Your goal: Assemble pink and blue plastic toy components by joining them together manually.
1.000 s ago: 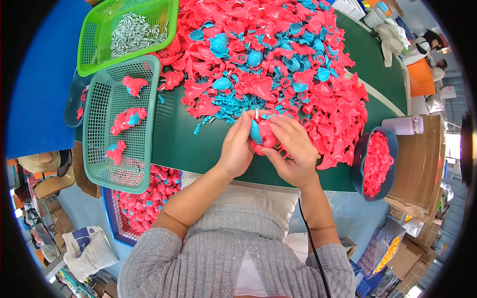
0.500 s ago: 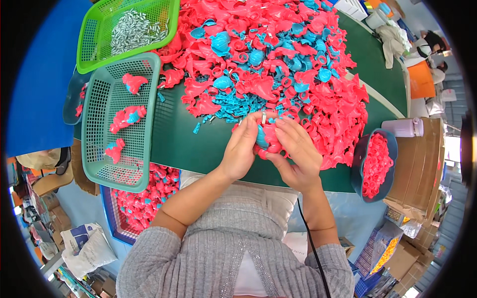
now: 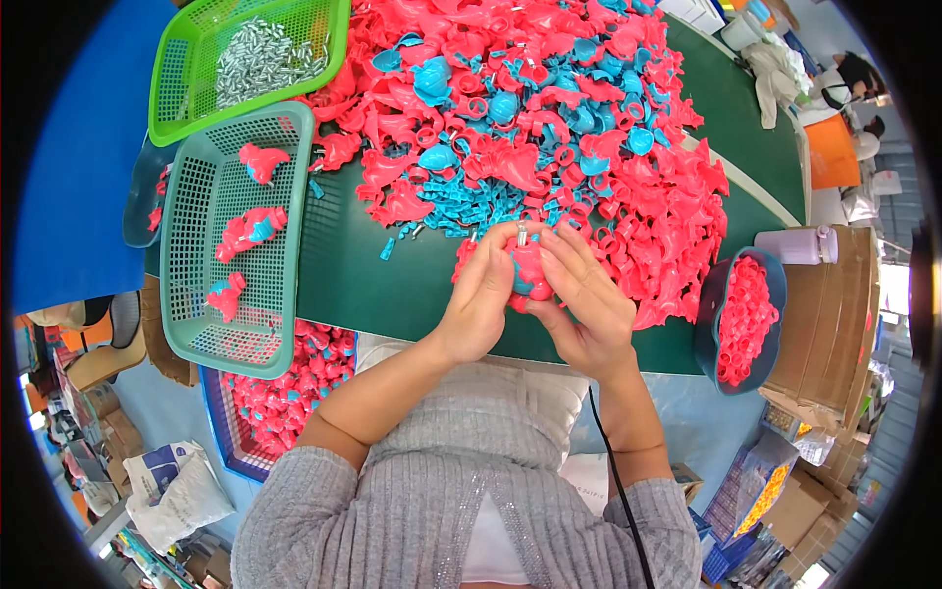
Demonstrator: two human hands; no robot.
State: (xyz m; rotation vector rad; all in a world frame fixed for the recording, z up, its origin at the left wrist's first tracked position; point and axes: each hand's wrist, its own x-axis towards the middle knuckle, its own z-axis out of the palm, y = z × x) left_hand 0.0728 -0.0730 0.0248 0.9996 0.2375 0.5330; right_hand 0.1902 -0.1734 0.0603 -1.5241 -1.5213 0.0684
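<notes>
Between my two hands is a pink and blue plastic toy piece, held over the near edge of the green table. My left hand is closed round its left side, with the fingertips over the far end. From the right, my right hand grips it, thumb along the near side and fingers across the top. A small silvery pin shows at the far end of the piece. The palms hide much of its shape. Just beyond the hands lies a big heap of pink plastic parts, mixed with small blue parts.
On the left, a teal basket holds 3 pink and blue pieces. Behind it, a green basket contains silvery pins. A dark tub of pink rings sits at the right, beside a cardboard box. Below the table, a blue crate holds pink pieces.
The toy piece has turned slightly in my hands, and less of its blue part shows. Both hands stay wrapped round it in nearly the same place.
</notes>
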